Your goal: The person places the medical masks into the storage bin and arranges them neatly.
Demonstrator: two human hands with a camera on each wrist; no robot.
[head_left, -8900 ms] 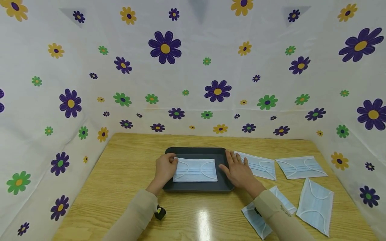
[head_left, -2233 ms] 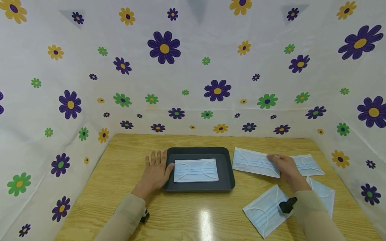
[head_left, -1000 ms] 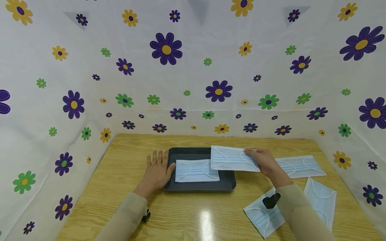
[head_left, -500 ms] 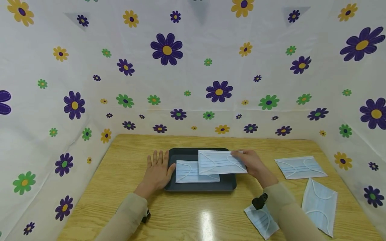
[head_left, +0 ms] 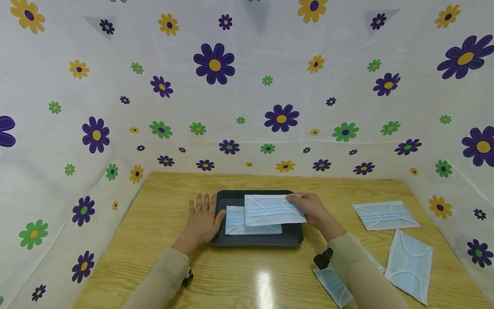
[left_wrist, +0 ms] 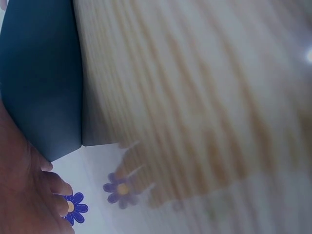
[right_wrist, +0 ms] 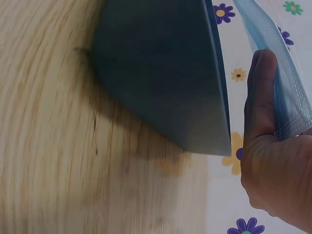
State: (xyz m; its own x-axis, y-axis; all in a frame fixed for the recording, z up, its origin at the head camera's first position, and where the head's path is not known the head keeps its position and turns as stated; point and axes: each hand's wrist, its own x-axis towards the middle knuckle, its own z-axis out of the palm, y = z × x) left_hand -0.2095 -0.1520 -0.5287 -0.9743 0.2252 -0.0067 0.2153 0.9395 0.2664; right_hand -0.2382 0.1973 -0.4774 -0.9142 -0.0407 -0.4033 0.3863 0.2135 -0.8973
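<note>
A dark grey rectangular tray (head_left: 254,241) sits on the wooden table, with one pale blue face mask (head_left: 233,223) lying flat in it. My right hand (head_left: 314,211) pinches a second face mask (head_left: 272,209) by its right end, thumb on top. That mask overlaps the first one in the head view; in the right wrist view the held mask (right_wrist: 287,83) shows above the level of the tray's rim (right_wrist: 219,63). My left hand (head_left: 200,221) lies with fingers spread at the tray's left side, the thumb against its edge.
To the right on the table lie more masks: one flat at the back (head_left: 386,215), one turned lengthwise (head_left: 410,266), and one partly hidden under the right forearm (head_left: 335,284). A white flower-printed cloth (head_left: 247,94) walls the table's back and sides.
My right hand picked up the mask from beside the tray and carried it left until it came over the tray and the first mask. My left hand, earlier at that mask, now stays at the tray's side.
</note>
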